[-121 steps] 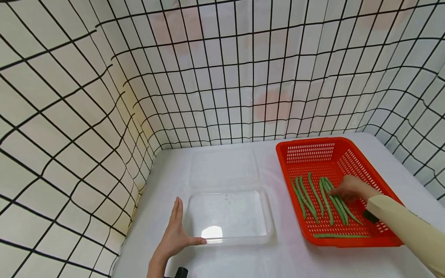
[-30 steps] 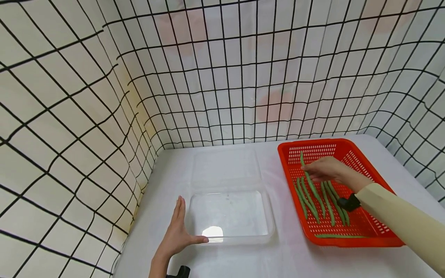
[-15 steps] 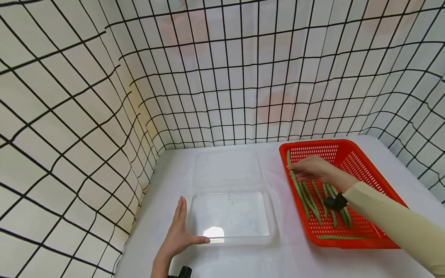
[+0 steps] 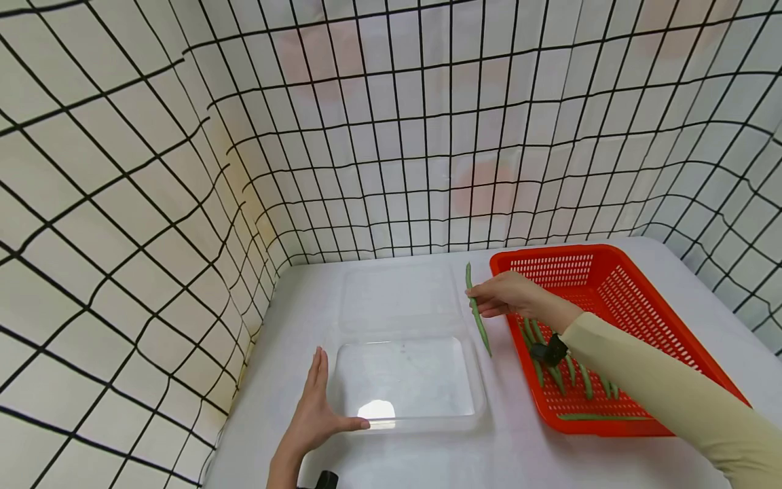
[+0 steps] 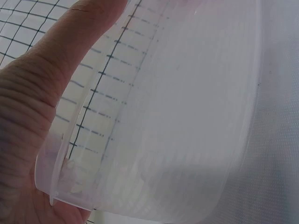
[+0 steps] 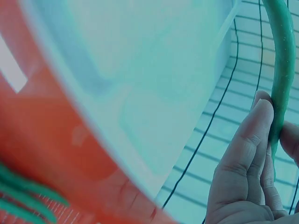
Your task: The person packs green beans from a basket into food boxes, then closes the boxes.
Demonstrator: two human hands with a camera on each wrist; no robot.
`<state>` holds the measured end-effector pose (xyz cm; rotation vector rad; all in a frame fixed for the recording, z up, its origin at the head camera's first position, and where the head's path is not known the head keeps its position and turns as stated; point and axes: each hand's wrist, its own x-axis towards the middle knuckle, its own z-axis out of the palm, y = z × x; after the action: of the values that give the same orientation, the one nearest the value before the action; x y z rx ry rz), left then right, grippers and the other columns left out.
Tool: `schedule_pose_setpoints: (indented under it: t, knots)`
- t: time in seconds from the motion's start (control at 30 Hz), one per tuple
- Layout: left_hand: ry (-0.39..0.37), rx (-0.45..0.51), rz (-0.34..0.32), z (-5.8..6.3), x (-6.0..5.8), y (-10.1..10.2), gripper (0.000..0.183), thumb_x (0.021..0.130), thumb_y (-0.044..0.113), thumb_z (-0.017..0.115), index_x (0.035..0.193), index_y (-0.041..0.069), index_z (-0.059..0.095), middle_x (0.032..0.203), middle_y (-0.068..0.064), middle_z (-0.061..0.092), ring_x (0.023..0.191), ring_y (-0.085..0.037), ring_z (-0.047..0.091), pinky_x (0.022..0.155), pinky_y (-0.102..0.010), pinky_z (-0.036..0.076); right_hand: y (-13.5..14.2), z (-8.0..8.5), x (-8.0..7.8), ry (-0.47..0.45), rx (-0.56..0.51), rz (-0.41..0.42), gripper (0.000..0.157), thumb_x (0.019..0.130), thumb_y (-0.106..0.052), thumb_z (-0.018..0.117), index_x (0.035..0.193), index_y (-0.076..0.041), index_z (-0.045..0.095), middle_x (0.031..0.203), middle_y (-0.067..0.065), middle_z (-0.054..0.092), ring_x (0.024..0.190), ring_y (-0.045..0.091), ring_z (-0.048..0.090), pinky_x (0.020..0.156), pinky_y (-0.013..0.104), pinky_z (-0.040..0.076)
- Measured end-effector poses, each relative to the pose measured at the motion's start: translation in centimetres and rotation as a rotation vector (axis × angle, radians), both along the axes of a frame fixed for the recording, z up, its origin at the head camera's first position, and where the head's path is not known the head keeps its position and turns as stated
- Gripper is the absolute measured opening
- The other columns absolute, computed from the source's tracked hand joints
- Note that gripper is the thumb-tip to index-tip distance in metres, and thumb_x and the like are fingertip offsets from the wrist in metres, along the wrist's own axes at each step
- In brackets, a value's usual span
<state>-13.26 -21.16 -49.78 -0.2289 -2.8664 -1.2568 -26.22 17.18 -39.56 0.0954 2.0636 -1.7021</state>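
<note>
Transfer seems in hand: a green bean [image 4: 480, 327], pinched in the right hand [image 4: 510, 295], is held between red basket [image 4: 601, 426] and clear container [image 4: 403, 380], touched by spread left hand [image 4: 314, 418]; lowering inside is presumably needed.

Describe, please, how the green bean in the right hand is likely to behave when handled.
The green bean is probably fairly stiff, since its ends extend past the right hand without visibly sagging. It is likely light, being slender. Its rounded, smooth-looking surface might let it roll or slip.
</note>
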Motion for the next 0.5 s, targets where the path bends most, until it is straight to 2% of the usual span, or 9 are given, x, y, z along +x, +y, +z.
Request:
schedule_pose_setpoints:
  t: [0.3,0.5]
  knots:
    - [-0.002,0.015,0.0,-0.1,0.2,-0.1,0.147,0.046,0.049,0.092,0.153,0.013,-0.001,0.158,-0.007,-0.004,0.142,-0.028,0.003,0.107,-0.054,0.021,-3.8,-0.3,-0.2,-0.034,-0.001,0.025,0.029,0.087,-0.019,0.071,0.099,0.008,0.067,0.078,0.011,0.069,0.063,0.018,0.068,0.068,0.031,0.055]
    - [0.008,0.03,-0.007,0.0,0.1,0.0,0.146,0.047,0.046,0.093,0.153,0.012,-0.001,0.158,-0.008,-0.004,0.142,-0.029,0.003,0.107,-0.055,0.02,-5.4,-1.0,-0.3,-0.065,-0.013,0.036,0.032,0.087,-0.017,0.071,0.102,0.011,0.065,0.077,0.011,0.069,0.063,0.017,0.067,0.067,0.031,0.055]
